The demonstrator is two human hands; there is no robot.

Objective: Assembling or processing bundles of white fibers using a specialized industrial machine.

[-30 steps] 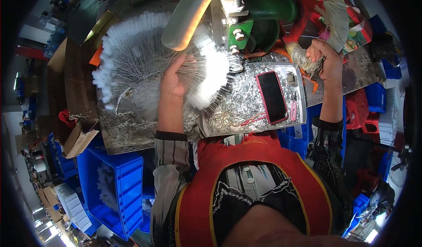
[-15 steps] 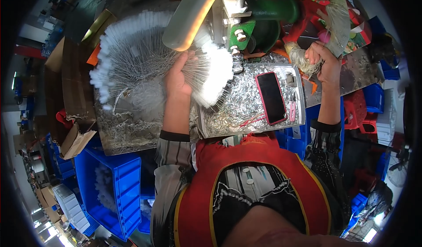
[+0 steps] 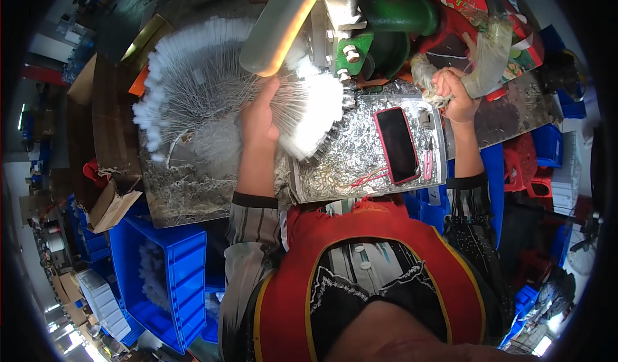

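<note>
— What is seen nearest the wearer?

— A red apron (image 3: 360, 278) is worn over striped sleeves, and blue plastic crates (image 3: 170, 278) are stacked low on the left, beside a torn cardboard box (image 3: 112, 201).

— And on the tabletop?

— The tabletop (image 3: 347, 162) is covered with crinkled silver foil. A dark phone in a red case (image 3: 396, 144) is laid flat on it, with a small pink tool (image 3: 428, 162) just to its right.

— How is the left hand placed?

— The left hand (image 3: 259, 120) is raised over the foil, fingers (image 3: 270, 91) curled closed around the gathered wire stems of a fan of white-tipped wire pieces (image 3: 309, 114). The white tips are spread out to the right of the hand. A far larger fan of the same pieces (image 3: 193, 78) is laid out on the tabletop to the left, just behind the hand.

— And the right hand?

— The right hand (image 3: 454, 95) is held beyond the phone, closed into a fist on a whitish tangle of material (image 3: 430, 82). A crumpled clear plastic bag (image 3: 492, 56) is touched at its upper side; exactly what is gripped inside the fist cannot be told.

— What is found farthest off?

— A green machine (image 3: 386, 27) is mounted at the far edge, between the two hands, and a pale cylindrical bar (image 3: 280, 24) is slanted above the left hand.
</note>
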